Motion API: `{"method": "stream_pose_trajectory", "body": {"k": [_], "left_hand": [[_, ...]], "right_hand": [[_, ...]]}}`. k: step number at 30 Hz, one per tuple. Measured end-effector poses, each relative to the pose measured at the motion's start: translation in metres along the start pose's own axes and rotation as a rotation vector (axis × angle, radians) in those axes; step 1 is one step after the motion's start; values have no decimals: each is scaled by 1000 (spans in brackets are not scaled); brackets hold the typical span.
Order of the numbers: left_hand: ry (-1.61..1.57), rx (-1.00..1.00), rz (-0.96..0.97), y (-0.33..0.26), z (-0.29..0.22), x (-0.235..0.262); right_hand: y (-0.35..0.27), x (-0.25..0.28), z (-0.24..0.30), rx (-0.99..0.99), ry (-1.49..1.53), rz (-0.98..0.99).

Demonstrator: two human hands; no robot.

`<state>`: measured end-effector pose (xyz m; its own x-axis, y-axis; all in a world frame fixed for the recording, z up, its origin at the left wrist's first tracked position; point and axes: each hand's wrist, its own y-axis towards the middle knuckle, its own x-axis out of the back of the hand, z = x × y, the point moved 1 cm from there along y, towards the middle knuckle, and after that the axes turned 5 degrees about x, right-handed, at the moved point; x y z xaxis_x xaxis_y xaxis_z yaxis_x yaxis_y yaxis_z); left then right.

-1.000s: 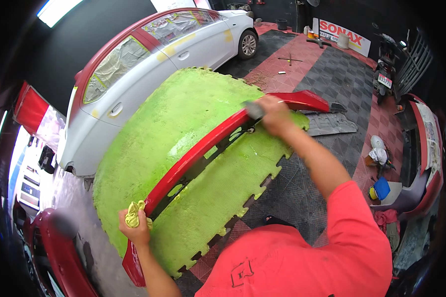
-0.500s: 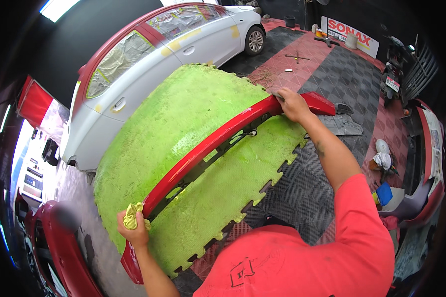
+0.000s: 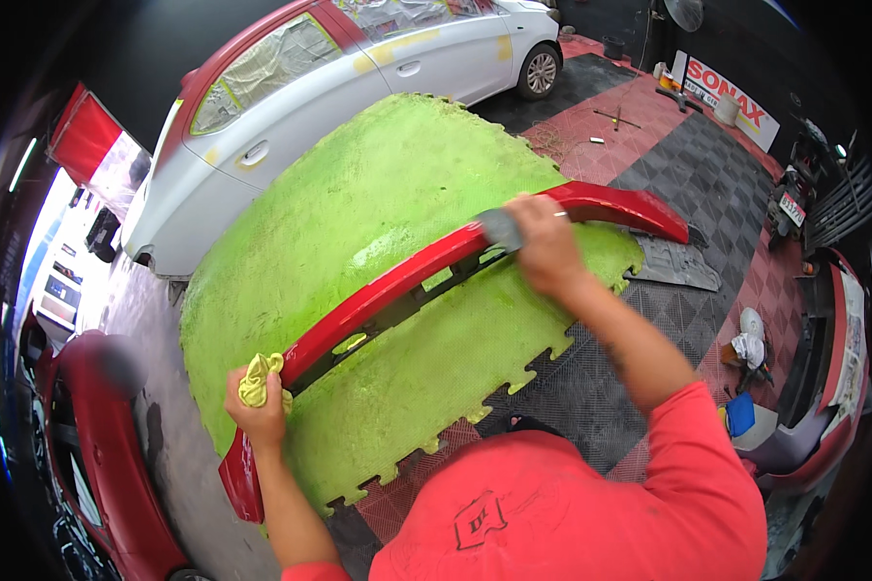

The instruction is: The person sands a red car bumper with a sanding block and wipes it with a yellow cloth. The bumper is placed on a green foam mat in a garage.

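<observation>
A long, curved red car bumper [image 3: 397, 284] lies aslant across a bright green foam mat [image 3: 358, 194], its ends reaching past the mat's edges. My left hand [image 3: 260, 418] is closed around a crumpled yellow cloth [image 3: 258, 380] and rests at the bumper's near left end. Right of the bumper's middle, my right hand [image 3: 545, 244] grips a grey pad [image 3: 500, 229] laid against the red upper face. The pad's exact kind is hard to make out. Dark inner openings show along the bumper's near side.
Beyond the mat stands a white and red car [image 3: 329, 107] with masked windows. A grey panel piece [image 3: 673, 261] lies beside the bumper's right end. Another bumper [image 3: 824, 387] stands at far right, near a blue cloth [image 3: 739, 414]. A dark red car [image 3: 126, 445] is at lower left.
My right hand has slid the pad leftward along the bumper, from near its right end toward the middle. My left hand keeps its place with the cloth. The whole view has shifted slightly.
</observation>
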<state>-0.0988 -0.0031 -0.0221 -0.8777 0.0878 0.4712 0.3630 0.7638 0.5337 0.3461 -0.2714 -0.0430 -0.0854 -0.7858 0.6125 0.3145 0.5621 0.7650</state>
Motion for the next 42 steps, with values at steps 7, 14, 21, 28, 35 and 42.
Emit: {"method": "stream_pose_trajectory", "body": {"k": [7,14,21,28,35,42], "left_hand": [[-11,-25,41,11,4,-5],[-18,-73,28,9,6,-11],[-33,56,41,8,2,-6],[5,16,39,13,15,2],[-35,-7,61,12,3,-9],[-12,-3,38,6,4,2]], "right_hand": [[13,-59,177,369,58,-22],[-12,26,-63,-90,-76,20],[3,-20,46,18,81,-85],[4,-21,70,204,170,1],[-10,38,-129,-428,-205,229],[2,29,-58,-157,-6,221]]}}
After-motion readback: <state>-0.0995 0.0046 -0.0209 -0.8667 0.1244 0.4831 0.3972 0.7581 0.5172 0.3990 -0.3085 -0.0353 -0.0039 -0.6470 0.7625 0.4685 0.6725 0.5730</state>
